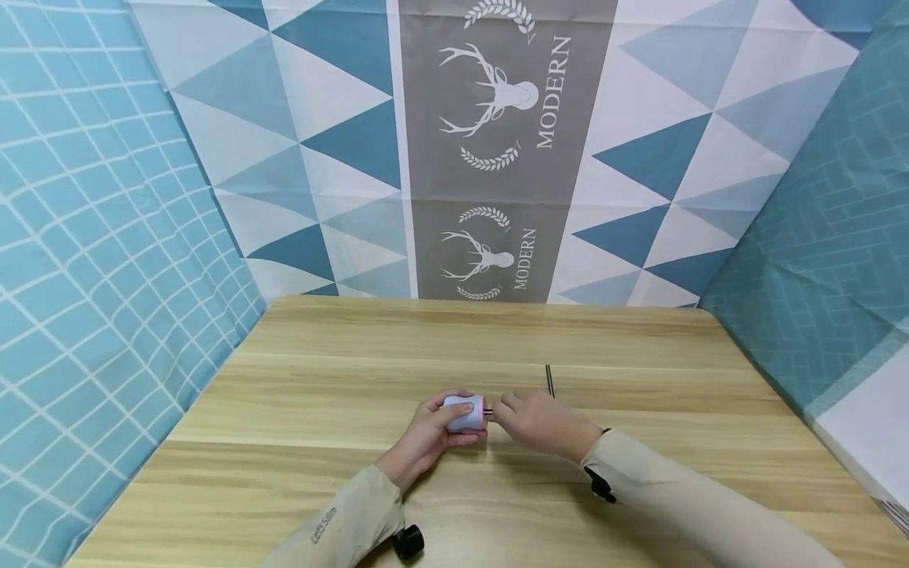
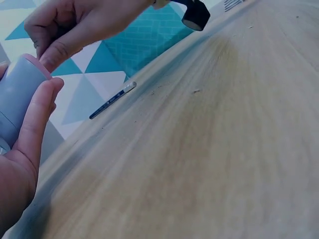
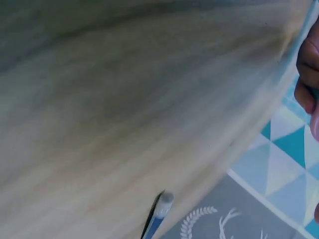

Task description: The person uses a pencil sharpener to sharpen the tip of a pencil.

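The left hand (image 1: 426,434) wraps a small, light, rigid cylinder (image 1: 465,412); the right hand (image 1: 543,422) pinches what seems a metal stub at its end, near the pen (image 1: 550,379).

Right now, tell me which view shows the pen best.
The left wrist view: the pen lies whole and sharp on the table, dark barrel and pale end visible. The head view shows only a thin dark stick; the right wrist view a blurred end at the frame's bottom.

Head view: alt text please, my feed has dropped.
The left hand grips a small pale blue cylinder over a wooden table while the right hand pinches a short stub at its end. A thin dark pen lies beyond.
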A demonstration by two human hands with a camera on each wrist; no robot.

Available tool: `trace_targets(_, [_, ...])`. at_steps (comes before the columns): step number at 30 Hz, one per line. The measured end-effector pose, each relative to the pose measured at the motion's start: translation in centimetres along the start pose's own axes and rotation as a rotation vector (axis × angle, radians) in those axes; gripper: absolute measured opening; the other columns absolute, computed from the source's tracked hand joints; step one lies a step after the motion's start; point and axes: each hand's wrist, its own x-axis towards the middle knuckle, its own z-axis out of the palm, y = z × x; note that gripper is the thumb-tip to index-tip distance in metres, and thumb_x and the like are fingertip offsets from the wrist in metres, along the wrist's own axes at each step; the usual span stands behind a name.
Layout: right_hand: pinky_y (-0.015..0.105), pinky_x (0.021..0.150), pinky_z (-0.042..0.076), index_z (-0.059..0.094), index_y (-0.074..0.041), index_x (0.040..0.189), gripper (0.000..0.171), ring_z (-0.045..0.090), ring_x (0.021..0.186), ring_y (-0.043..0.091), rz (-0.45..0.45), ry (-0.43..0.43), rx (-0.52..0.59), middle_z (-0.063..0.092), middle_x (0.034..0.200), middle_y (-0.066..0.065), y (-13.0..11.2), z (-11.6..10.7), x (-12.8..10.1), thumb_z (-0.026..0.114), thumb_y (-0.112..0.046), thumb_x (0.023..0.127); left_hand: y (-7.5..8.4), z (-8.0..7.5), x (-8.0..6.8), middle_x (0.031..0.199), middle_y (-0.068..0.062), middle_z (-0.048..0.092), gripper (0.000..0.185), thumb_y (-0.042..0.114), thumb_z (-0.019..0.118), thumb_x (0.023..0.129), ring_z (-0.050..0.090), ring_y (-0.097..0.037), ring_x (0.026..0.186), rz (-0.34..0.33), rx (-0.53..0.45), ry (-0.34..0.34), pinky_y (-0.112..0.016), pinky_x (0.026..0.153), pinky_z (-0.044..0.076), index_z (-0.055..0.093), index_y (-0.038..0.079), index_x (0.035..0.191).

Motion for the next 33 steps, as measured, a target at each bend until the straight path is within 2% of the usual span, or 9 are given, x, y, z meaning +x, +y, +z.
trace_targets(5, [0.011, 0.04, 0.028, 0.048, -0.009, 0.077, 0.025, 0.034, 0.049, -0.001, 0.245, -0.079, 0.325, 0.047, 0.059, -0.007, -0.6, 0.0, 0.5, 0.065, -0.009, 0.096, -0.4, -0.1, -0.1, 0.113, -0.023, 0.054, 0.018, 0.003, 0.061, 0.095, 0.072, -0.032, 0.079, -0.007, -0.009, 0.005, -0.033, 0.074, 0.063, 0.063, 0.006, 0.113])
trace_targets(9, [0.015, 0.042, 0.028, 0.047, -0.012, 0.068, 0.033, 0.033, 0.049, 0.0, 0.658, -0.252, 0.798, 0.042, 0.056, -0.01, -0.5, -0.6, 1.3, 0.072, -0.008, 0.089, -0.7, -0.1, -0.2, 0.116, -0.024, 0.052, 0.019, 0.002, 0.061, 0.096, 0.072, -0.033, 0.08, -0.026, -0.01, 0.015, -0.034, 0.075, 0.063, 0.063, 0.004, 0.115])
trace_targets(15, [0.019, 0.037, 0.013, 0.045, -0.013, 0.064, 0.035, 0.018, 0.042, 0.007, 1.316, -0.582, 1.545, 0.03, 0.051, -0.005, 1.2, -0.4, 1.8, 0.06, -0.016, 0.095, -0.7, -0.1, -0.2, 0.111, -0.022, 0.056, 0.022, 0.001, 0.063, 0.093, 0.072, -0.034, 0.076, -0.004, 0.047, 0.012, -0.036, 0.072, 0.064, 0.065, 0.001, 0.114])
trace_targets(19, [0.016, 0.037, 0.011, 0.045, -0.015, 0.066, 0.033, 0.015, 0.043, 0.005, 1.418, -0.682, 1.709, 0.028, 0.053, -0.005, 1.8, 0.0, 1.6, 0.056, -0.016, 0.097, -0.4, -0.2, -0.1, 0.108, -0.021, 0.059, 0.024, 0.001, 0.066, 0.09, 0.072, -0.033, 0.074, 0.023, 0.088, 0.016, -0.036, 0.069, 0.064, 0.065, -0.001, 0.114])
trace_targets(21, [0.017, 0.038, 0.015, 0.047, -0.011, 0.068, 0.031, 0.019, 0.042, 0.005, 1.327, -0.631, 1.668, 0.034, 0.053, -0.004, 1.8, -0.1, 1.5, 0.058, -0.015, 0.097, -0.3, -0.2, -0.1, 0.108, -0.021, 0.059, 0.024, 0.002, 0.066, 0.09, 0.072, -0.033, 0.074, 0.025, 0.089, 0.03, -0.036, 0.069, 0.064, 0.066, 0.0, 0.114])
trace_targets(23, [0.018, 0.038, 0.021, 0.053, -0.009, 0.074, 0.026, 0.027, 0.043, 0.005, 1.123, -0.548, 1.505, 0.043, 0.055, -0.003, 1.5, -0.3, 1.4, 0.06, -0.015, 0.098, -0.2, -0.2, -0.1, 0.108, -0.021, 0.059, 0.023, 0.003, 0.066, 0.09, 0.072, -0.032, 0.074, 0.019, 0.081, 0.04, -0.035, 0.069, 0.064, 0.066, 0.001, 0.113])
trace_targets(25, [0.018, 0.04, 0.03, 0.057, -0.008, 0.081, 0.018, 0.037, 0.048, 0.004, 0.827, -0.462, 1.214, 0.053, 0.061, -0.001, 1.0, -0.7, 1.3, 0.063, -0.013, 0.098, -0.2, -0.2, -0.1, 0.109, -0.021, 0.059, 0.023, 0.004, 0.065, 0.091, 0.072, -0.032, 0.075, 0.008, 0.069, 0.038, -0.035, 0.07, 0.064, 0.066, 0.002, 0.114])
trace_targets(29, [0.016, 0.042, 0.039, 0.058, -0.008, 0.093, 0.009, 0.045, 0.052, 0.003, 0.289, -0.276, 0.412, 0.059, 0.073, -0.003, 0.1, -1.0, 0.7, 0.064, -0.013, 0.097, 0.0, -0.3, 0.1, 0.108, -0.021, 0.058, 0.021, 0.004, 0.065, 0.092, 0.072, -0.032, 0.075, -0.004, 0.048, 0.028, -0.035, 0.071, 0.064, 0.065, 0.004, 0.113])
trace_targets(33, [0.017, 0.035, 0.032, 0.051, -0.006, 0.092, 0.026, 0.037, 0.046, 0.005, 0.046, -0.17, -0.044, 0.053, 0.071, -0.002, -0.4, -0.8, 0.0, 0.035, -0.016, 0.11, -0.1, -0.1, 0.2, 0.108, -0.021, 0.059, 0.02, 0.003, 0.064, 0.091, 0.072, -0.032, 0.075, 0.0, 0.023, 0.014, -0.035, 0.071, 0.064, 0.065, 0.005, 0.111])
